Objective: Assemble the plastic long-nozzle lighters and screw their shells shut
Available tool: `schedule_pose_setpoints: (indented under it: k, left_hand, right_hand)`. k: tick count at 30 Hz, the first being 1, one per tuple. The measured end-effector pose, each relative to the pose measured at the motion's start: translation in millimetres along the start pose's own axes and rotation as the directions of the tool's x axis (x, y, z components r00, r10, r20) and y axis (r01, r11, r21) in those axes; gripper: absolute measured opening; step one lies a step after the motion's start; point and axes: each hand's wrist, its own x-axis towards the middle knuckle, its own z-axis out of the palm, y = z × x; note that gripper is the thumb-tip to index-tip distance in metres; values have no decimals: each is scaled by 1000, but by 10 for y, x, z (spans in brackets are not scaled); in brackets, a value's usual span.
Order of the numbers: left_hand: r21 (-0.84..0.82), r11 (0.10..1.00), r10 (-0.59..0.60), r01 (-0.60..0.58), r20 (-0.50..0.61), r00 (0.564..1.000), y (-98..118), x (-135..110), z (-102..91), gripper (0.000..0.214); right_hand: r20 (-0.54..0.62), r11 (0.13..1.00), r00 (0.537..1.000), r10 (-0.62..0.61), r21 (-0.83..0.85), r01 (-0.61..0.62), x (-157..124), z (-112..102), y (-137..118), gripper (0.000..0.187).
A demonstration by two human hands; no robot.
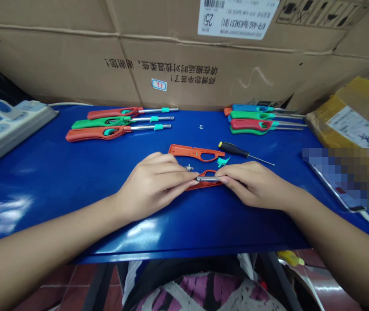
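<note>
Between my left hand (160, 183) and my right hand (252, 183) a thin metal tube (208, 178) lies crosswise. The fingers of both hands pinch it, one at each end. Right below the tube rests an orange lighter shell half (204, 185), partly hidden by the tube and my fingers. The other orange shell half (184, 151) lies just beyond on the blue table. A turquoise trigger (223, 162) sits close to my right fingertips. Past my left fingers is a small metal part (189, 167), partly covered.
A black and yellow screwdriver (236, 149) lies beyond my right hand. Several long-necked lighters (97, 133) are at the back left, and more lighters (252, 114) at the back right. A cardboard box (74, 60) walls off the back. A power strip (16, 125) and a phone (340, 181) flank the sides.
</note>
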Motion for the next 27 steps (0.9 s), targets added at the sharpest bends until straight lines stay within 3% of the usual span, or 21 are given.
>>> schedule_pose_setpoints:
  k: [7, 13, 17, 21, 27]
  left_hand:
    - [-41, 999, -11, 11, 5, 1000, 8, -7, 5, 14]
    - [-259, 951, -162, 171, 55, 985, 35, 35, 7, 11]
    - [-294, 926, -222, 236, 79, 972, 48, 47, 28, 13]
    - [-240, 947, -211, 213, 32, 977, 42, 29, 17, 11]
    - [-28, 996, -86, 85, -29, 996, 24, 27, -44, 12]
  right_hand:
    - [41, 993, 998, 57, 105, -61, 27, 1, -23, 20]
    - [-21, 999, 1000, 21, 49, -20, 8, 23, -21, 14]
    - [-6, 999, 999, 31, 4, -31, 11, 27, -18, 12]
    - [-17, 999, 999, 39, 23, -39, 11, 18, -7, 12]
    - [-35, 998, 998, 57, 25, -56, -17, -67, 41, 15]
